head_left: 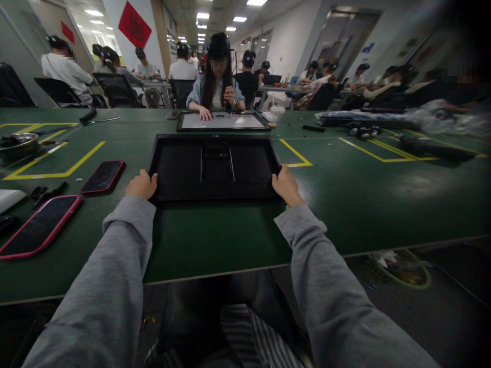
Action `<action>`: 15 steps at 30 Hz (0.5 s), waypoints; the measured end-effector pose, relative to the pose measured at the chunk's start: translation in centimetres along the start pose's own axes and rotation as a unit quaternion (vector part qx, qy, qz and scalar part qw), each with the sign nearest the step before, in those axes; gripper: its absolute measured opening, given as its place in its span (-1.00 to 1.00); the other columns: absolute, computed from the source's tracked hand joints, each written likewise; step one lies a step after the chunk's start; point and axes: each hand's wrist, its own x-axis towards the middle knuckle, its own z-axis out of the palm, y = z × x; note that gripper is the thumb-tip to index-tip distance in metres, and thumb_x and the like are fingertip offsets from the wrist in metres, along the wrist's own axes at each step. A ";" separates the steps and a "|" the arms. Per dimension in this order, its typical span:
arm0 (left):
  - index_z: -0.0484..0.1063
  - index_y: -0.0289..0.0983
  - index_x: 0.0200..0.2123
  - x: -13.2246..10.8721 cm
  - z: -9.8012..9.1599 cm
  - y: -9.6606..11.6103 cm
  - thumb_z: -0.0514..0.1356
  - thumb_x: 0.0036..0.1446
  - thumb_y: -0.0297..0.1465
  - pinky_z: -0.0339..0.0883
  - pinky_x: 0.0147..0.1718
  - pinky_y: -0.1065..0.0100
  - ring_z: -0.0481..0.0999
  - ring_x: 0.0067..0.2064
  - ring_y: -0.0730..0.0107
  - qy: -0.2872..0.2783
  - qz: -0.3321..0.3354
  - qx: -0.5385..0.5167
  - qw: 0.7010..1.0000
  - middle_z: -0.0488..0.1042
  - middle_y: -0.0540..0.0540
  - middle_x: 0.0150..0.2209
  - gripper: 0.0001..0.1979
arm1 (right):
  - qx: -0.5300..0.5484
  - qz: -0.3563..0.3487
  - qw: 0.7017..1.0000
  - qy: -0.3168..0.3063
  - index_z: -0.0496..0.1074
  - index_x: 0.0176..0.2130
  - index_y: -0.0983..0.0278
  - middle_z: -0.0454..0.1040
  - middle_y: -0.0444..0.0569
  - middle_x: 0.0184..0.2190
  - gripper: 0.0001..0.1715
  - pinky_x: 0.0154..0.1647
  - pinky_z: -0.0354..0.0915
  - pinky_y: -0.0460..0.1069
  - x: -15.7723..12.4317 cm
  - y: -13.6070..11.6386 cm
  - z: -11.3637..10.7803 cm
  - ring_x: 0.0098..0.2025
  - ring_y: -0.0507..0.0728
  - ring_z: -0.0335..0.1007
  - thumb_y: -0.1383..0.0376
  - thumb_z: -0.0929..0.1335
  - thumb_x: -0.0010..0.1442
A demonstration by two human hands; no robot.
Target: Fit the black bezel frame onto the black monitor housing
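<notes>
A wide black monitor housing (176,166), shallow like a tray, is held in front of me over the green table. Two thin bright rails run down its middle, with a recessed dark part between them. My left hand (141,185) grips its left edge, the thumb on the near face and the other fingers mostly hidden. On the opposite side my right hand (287,185) is closed round the right edge in the same way. Both grey sleeves reach forward from the bottom of the view. Whether the housing's lower edge touches the table I cannot tell.
Two phones, one red-edged (103,177) and one pink-edged (42,226), lie on the left beside a metal bowl (19,144). Across the table a person works on a flat panel (226,121) with a screwdriver. Plastic wrap (448,116) and a dark tool (433,147) lie right.
</notes>
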 end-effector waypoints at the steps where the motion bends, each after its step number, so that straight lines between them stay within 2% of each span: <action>1: 0.26 -0.45 0.17 0.0 0.0 0.0 -0.13 0.32 -0.07 0.33 0.03 -0.03 0.49 0.12 -0.26 0.000 -0.001 0.000 1.000 0.46 -0.57 0.09 -0.38 | 0.001 -0.002 1.000 0.001 0.05 0.37 0.60 0.35 0.51 0.19 -0.28 0.19 0.28 0.23 0.0 0.0 0.0 0.25 0.44 0.33 0.27 0.19 0.36; 15: 0.26 -0.48 0.17 0.1 0.1 -0.1 -0.12 0.29 -0.07 0.31 0.04 -0.05 0.47 0.13 -0.32 -0.005 0.004 -0.006 1.000 0.45 -0.62 0.09 -0.36 | -0.002 -0.011 1.000 -0.002 0.04 0.37 0.63 0.33 0.53 0.21 -0.27 0.20 0.26 0.23 0.2 0.2 0.1 0.28 0.44 0.30 0.30 0.19 0.33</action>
